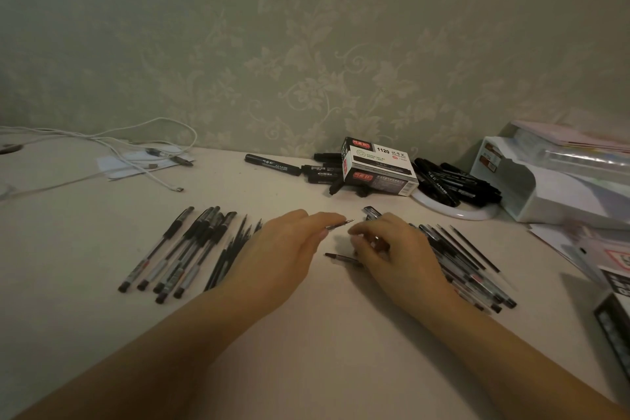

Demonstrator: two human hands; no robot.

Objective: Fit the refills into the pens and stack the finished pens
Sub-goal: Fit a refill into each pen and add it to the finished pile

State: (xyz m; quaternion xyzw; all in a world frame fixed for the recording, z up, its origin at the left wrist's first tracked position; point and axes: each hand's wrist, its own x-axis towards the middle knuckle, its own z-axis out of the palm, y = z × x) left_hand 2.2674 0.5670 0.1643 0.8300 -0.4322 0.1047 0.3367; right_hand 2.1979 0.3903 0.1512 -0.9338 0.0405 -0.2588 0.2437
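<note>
My right hand (392, 249) covers the upper ends of the pens (477, 280) beneath it, and I can't tell what its curled fingers hold. The frame's right edge cuts the boxes (613, 310); their print is unreadable.

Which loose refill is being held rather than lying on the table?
The refill pinched in the left hand; the other loose refills lie flat on the table.
</note>
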